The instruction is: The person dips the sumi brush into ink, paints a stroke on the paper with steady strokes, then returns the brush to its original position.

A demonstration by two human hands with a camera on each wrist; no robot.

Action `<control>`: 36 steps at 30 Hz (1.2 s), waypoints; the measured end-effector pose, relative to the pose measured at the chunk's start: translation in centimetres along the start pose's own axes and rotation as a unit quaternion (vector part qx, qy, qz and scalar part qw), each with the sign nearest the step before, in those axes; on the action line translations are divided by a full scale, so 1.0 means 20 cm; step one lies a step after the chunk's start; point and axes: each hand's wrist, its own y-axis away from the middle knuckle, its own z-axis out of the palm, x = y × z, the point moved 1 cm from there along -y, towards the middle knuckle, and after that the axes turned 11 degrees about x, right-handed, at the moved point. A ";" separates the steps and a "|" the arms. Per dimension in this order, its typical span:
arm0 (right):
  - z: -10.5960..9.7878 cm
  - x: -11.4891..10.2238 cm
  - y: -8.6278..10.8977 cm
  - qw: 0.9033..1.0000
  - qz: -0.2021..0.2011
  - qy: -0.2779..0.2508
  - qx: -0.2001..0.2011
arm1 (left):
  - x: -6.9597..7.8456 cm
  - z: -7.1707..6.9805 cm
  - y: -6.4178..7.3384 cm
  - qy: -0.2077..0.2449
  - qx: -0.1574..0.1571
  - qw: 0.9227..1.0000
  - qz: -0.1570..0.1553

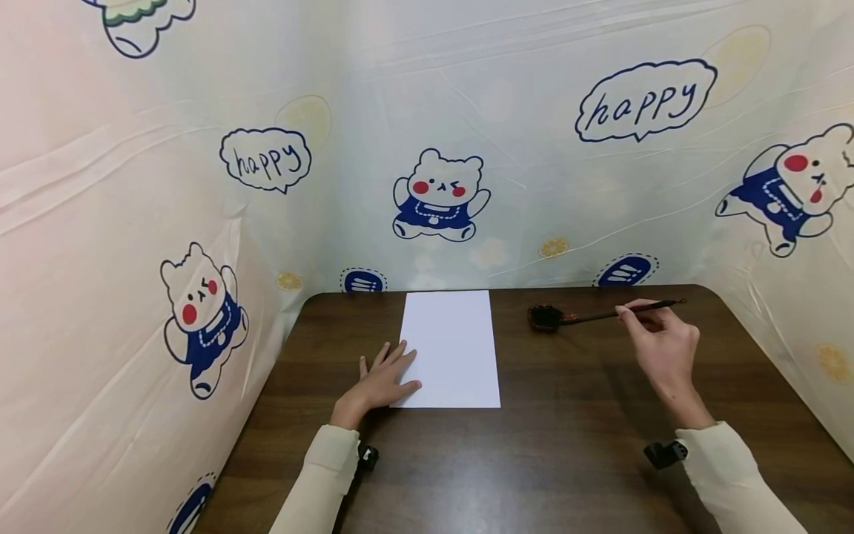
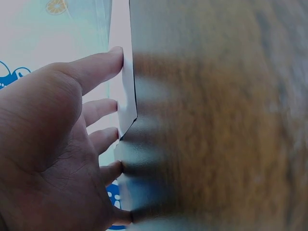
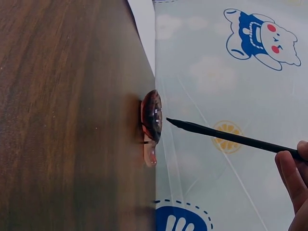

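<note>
My right hand pinches a dark writing brush between thumb and fingers. In the right wrist view the dark tip of the brush points at a small reddish-brown ink dish, a little apart from it. From the head view the ink dish holds black ink. My left hand lies with spread fingers on the left edge of a blank white sheet of paper. The left wrist view shows its thumb and some fingertips on the paper, with the other fingertips on the table.
The brown wooden table has rounded far corners. A pale curtain printed with bears, oranges and "happy" bubbles stands behind it and at both sides. Small black devices sit at both wrists, such as the right wrist camera.
</note>
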 end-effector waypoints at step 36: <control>0.15 -0.22 -0.08 0.996 0.003 -0.083 0.025 | -0.04 0.03 -0.02 0.007 -0.005 1.000 -0.003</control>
